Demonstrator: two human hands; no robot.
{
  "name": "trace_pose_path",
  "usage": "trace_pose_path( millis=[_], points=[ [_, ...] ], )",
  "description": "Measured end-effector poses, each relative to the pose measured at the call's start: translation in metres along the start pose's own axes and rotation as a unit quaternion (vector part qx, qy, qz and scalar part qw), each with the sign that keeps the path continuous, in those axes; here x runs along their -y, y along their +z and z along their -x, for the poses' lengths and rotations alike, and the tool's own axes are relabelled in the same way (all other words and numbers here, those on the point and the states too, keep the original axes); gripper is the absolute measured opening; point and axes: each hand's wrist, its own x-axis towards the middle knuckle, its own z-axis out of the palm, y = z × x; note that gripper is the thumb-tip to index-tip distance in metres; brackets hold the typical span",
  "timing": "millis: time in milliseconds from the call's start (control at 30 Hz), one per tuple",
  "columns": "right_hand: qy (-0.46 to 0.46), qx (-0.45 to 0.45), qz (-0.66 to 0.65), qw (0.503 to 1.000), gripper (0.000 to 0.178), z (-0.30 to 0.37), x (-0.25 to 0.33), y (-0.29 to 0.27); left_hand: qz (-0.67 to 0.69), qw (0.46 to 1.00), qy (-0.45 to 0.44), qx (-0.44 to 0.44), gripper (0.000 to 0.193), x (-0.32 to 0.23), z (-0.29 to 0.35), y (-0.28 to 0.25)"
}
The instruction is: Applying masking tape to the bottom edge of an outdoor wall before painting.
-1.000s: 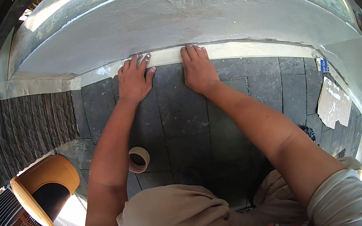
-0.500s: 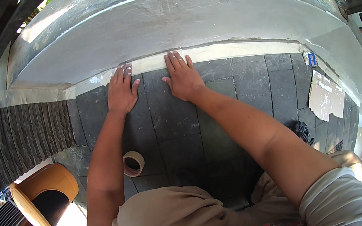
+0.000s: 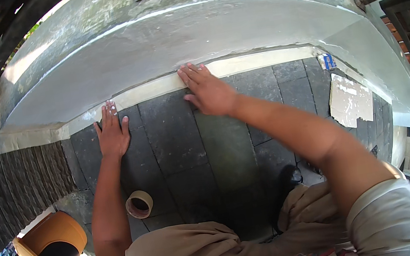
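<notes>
A strip of cream masking tape (image 3: 151, 90) runs along the foot of the grey-painted low wall (image 3: 149, 45), over the edge of the dark floor tiles. My left hand (image 3: 114, 134) lies on the floor with fingers spread, its white-flecked fingertips touching the strip near its left part. Farther right, my right hand (image 3: 208, 91) is laid flat with its fingers stretched over the tape, close to the wall. Neither hand holds anything. A roll of masking tape (image 3: 139, 205) lies on the tiles nearer to me, right of my left forearm.
At the right lies a torn piece of white-smeared board (image 3: 350, 99), with a small blue-and-white packet (image 3: 328, 61) just beyond it. An orange-yellow rounded object with a dark opening (image 3: 58, 248) stands at the lower left. Ridged dark stone (image 3: 21, 184) borders the tiles on the left.
My left hand has slid left along the tape, away from my right hand, which stays on the strip. The whole view has shifted and tilted a little.
</notes>
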Motion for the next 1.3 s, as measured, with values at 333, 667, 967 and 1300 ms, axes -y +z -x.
trace_pose_path(
  millis=[333, 667, 967, 1300],
  points=[
    [0.051, 0.299, 0.109, 0.947, 0.021, 0.189, -0.177, -0.186, -0.132, 0.968, 0.029, 0.214, 0.079, -0.065, -0.015, -0.1],
    [0.334, 0.046, 0.084, 0.938, 0.07, 0.187, -0.229, -0.063, -0.008, 0.952, 0.284, 0.116, 0.074, -0.219, -0.007, -0.045],
    [0.353, 0.054, 0.092, 0.929, 0.074, 0.177, -0.244, -0.048, 0.02, 0.983, 0.18, 0.044, 0.07, -0.246, -0.01, -0.023],
    [0.349, 0.059, 0.123, 0.927, 0.07, 0.175, -0.249, -0.057, 0.02, 0.985, 0.171, -0.032, 0.073, -0.278, -0.027, -0.009]
  ],
)
